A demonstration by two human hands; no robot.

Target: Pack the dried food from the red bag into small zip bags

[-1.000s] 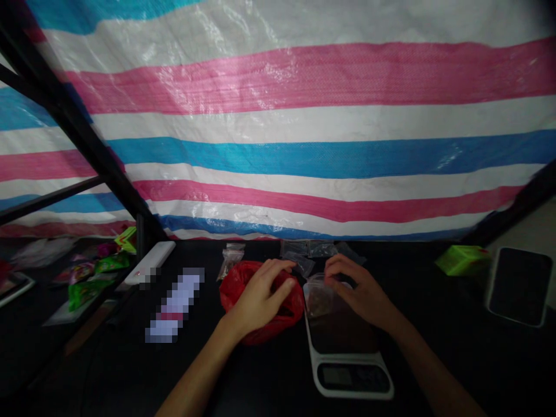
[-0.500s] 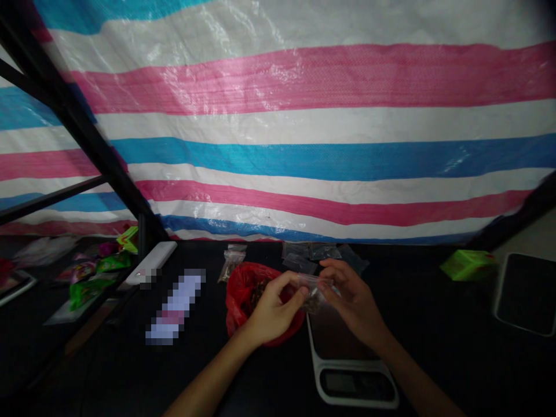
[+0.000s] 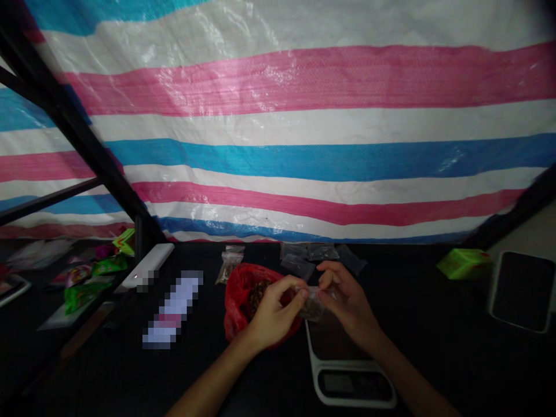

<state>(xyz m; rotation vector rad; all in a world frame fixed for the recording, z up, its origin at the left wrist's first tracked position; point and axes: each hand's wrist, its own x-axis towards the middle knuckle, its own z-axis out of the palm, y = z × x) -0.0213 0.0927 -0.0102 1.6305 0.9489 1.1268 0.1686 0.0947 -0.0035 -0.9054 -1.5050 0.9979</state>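
A small clear zip bag point(image 3: 313, 308) with some brown contents is pinched between my two hands. My left hand point(image 3: 278, 313) is closed on the bag's left side, thumb on top. At the bag's upper right edge, my right hand point(image 3: 350, 307) pinches with thumb and index finger while its other fingers curl loosely. Under and beside my left hand sits an open red plastic bag point(image 3: 234, 313) holding small dark brown pieces. A white-framed kitchen scale point(image 3: 324, 341) lies below the zip bag, partly covered by my right hand; its display faces me.
Filled zip bags point(image 3: 228, 269) lie behind the red bag, and several flat clear bags point(image 3: 297, 266) to their right. A green box point(image 3: 464, 264) and a dark white-rimmed device point(image 3: 523, 292) are at right. A white bar point(image 3: 152, 263) and bright packets point(image 3: 87, 295) lie left, near a black frame post point(image 3: 139, 237).
The zip bag has tilted and sunk slightly between my fingers, and its top edge looks flatter. Both hands keep hold of it. The view has shifted a little.
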